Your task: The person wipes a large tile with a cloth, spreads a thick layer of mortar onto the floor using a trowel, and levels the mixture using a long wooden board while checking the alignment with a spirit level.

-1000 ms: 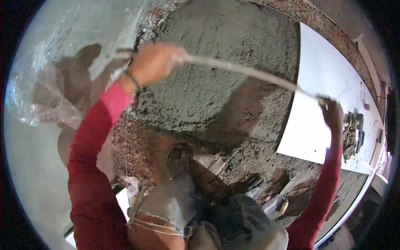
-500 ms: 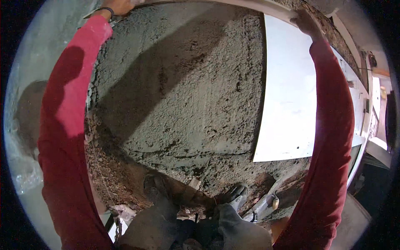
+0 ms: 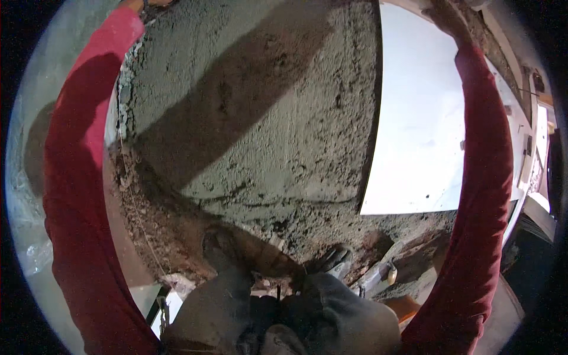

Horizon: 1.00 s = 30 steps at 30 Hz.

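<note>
Both our arms have stretched further forward since half a second ago, and far more than a second ago, when our hands and the long straightedge we gripped were plain to see. Now the left hand [image 3: 145,3] is nearly cut off by the upper rim, only a strip of wrist showing, and we cannot tell whether its fingers are together or apart. Our right hand [image 3: 444,15] reaches to the upper rim too, dark and blurred, its fingers hidden, so we cannot tell their grip either. The straightedge itself has gone out of view beyond the fingers.

Just below and between the two hands spreads one bed of wet grey mortar [image 3: 254,100], its surface streaked, with one broad shadow band running slantwise across it. Beside the right hand's fingers, touching the mortar's right edge, lies one large white tile [image 3: 420,130], flat. Two red sleeves [image 3: 77,195] frame the scene, one on each side. Farther back from the fingers, toward us, the mortar gives way to rough brown rubble [image 3: 165,219], and our two shoes [image 3: 334,260] stand at its near edge, with our two grey-trousered knees [image 3: 331,313] below them.
</note>
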Each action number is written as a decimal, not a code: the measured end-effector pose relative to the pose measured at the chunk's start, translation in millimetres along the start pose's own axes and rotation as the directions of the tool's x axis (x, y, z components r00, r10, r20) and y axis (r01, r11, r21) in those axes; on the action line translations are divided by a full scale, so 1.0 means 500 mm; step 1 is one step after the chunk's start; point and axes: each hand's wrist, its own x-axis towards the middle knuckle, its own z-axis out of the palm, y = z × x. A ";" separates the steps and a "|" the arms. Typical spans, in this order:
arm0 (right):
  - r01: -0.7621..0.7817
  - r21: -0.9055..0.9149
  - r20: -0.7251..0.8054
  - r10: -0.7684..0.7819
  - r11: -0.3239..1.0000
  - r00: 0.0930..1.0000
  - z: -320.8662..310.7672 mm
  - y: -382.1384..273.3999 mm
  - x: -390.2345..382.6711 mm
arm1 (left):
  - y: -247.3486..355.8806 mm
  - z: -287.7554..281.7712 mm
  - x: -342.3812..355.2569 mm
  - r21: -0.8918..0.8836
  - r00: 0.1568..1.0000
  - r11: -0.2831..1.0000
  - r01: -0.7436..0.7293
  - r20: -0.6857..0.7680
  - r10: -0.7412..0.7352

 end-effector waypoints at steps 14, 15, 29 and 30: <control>0.017 0.120 -0.031 -0.013 0.993 0.999 -0.045 -0.272 -0.617 | -0.041 0.180 -0.524 0.170 0.908 0.915 -0.367 -0.147 0.392; 0.033 0.084 0.002 -0.034 0.996 0.999 -0.050 -0.287 -0.658 | -0.037 0.191 -0.569 0.179 0.927 0.928 -0.327 -0.130 0.351; -0.036 0.250 0.109 0.009 0.968 0.994 -0.104 -0.417 -0.953 | -0.011 0.258 -0.867 0.032 0.961 0.961 -0.275 0.022 0.274; -0.035 0.241 0.107 0.010 0.970 0.994 -0.110 -0.420 -0.957 | -0.011 0.257 -0.872 0.029 0.963 0.962 -0.270 0.026 0.270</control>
